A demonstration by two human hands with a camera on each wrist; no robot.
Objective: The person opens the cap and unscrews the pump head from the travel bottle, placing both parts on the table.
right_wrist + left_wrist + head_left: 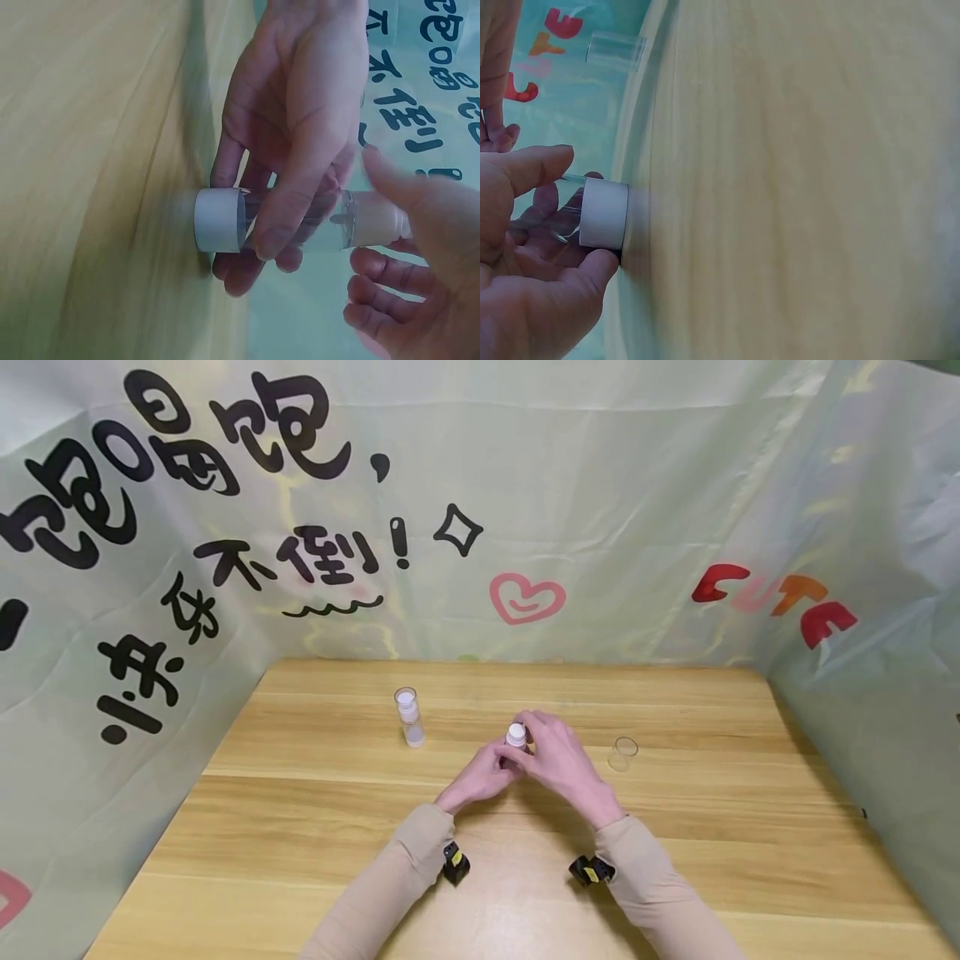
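Observation:
In the head view, a small bottle with a white top (516, 734) stands upright between the two hands. My left hand (483, 774) grips its clear body; the right wrist view shows this left hand (300, 127) around the body, above the white base (219, 220). My right hand (561, 762) is at the bottle's top. Seen from the right wrist, the thumb and fingers of the right hand (439, 247) are spread loosely around the pale upper part (375, 218), the thumb clear of it and blurred. The left wrist view shows the white base (604, 214) near the tabletop.
A second bottle with a white pump and clear cover (409, 718) stands on the wooden table (315, 827), left of the hands. To their right is a clear hollow cylinder (622, 755), also visible in the left wrist view (615, 51). Printed cloth (622, 527) hangs around the table.

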